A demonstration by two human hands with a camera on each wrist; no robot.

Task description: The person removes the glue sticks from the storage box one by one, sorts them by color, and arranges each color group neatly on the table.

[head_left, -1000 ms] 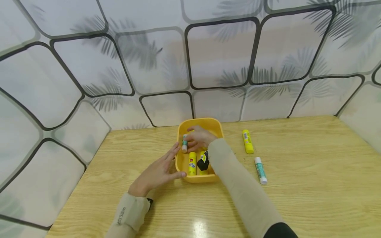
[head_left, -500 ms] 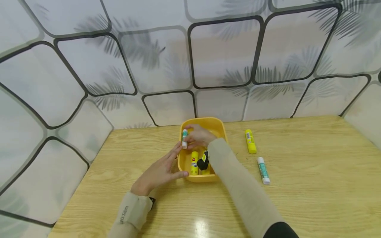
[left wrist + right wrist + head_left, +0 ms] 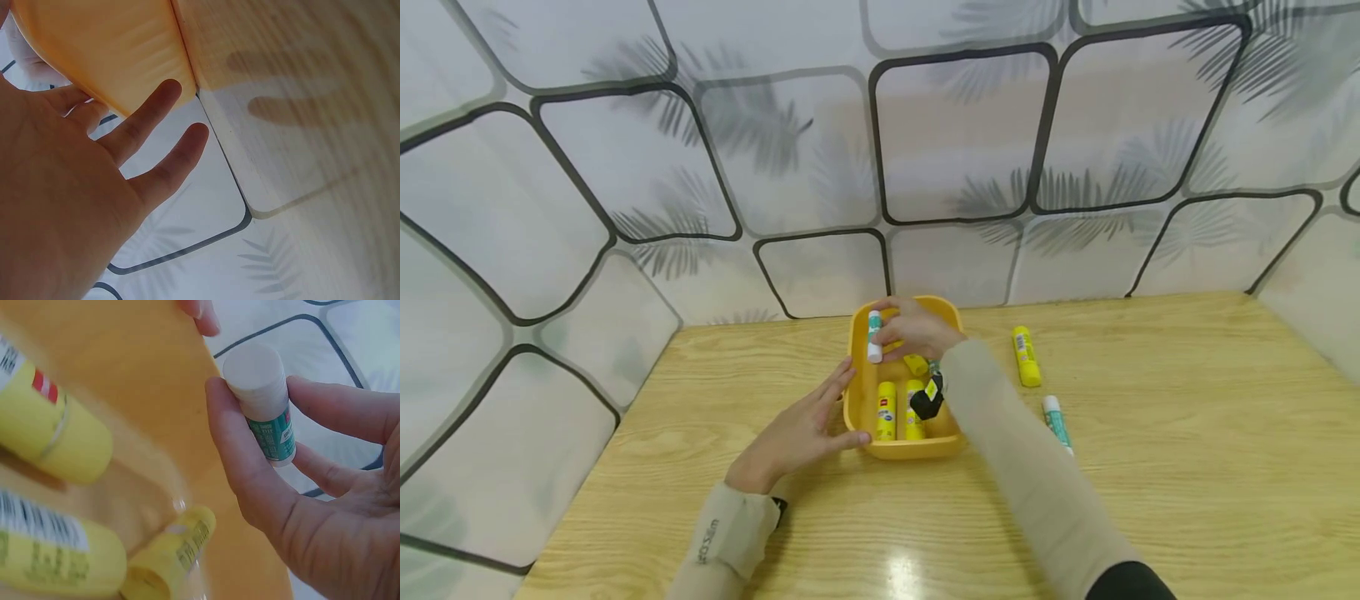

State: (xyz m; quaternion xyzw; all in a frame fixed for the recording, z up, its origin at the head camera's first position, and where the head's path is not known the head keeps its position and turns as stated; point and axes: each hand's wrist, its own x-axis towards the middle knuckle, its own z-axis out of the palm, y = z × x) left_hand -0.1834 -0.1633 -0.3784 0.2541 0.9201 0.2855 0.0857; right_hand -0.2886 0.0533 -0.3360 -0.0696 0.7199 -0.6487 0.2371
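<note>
"At 11 o'clock over the yellow bin [image 3: 917, 451], what's the R hand [image 3: 917, 330] got?"

"White-and-teal glue stick [image 3: 874, 343], pinched btwn thumb & fingers. L hand [image 3: 793, 435] at 8 o'clock, fingers straight & spread, by the rim."

"Handling?"

"Prob. light, stiff plastic, smooth so maybe a bit slippery; not fragile, I'd guess. Best hold = mid-barrel, on the label; white end might be a cap that pops off."

"Count?"

"Bin x1. Yellow sticks [image 3: 886, 412] in it: 3 visible, 1 at 7 o'clock, 1 at 5, 1 nr the middle. On the table [image 3: 1187, 475]: 1 yellow tube [image 3: 1026, 357] nr 3 o'clock, 1 teal tube [image 3: 1056, 423] btwn 3 & 4, partly behind the R sleeve [image 3: 1015, 454]. Total 4 yellow, 2 teal incl. the held one."

"Any more?"

"Teal bit [image 3: 933, 367] by R wrist; can't tell what."
</note>
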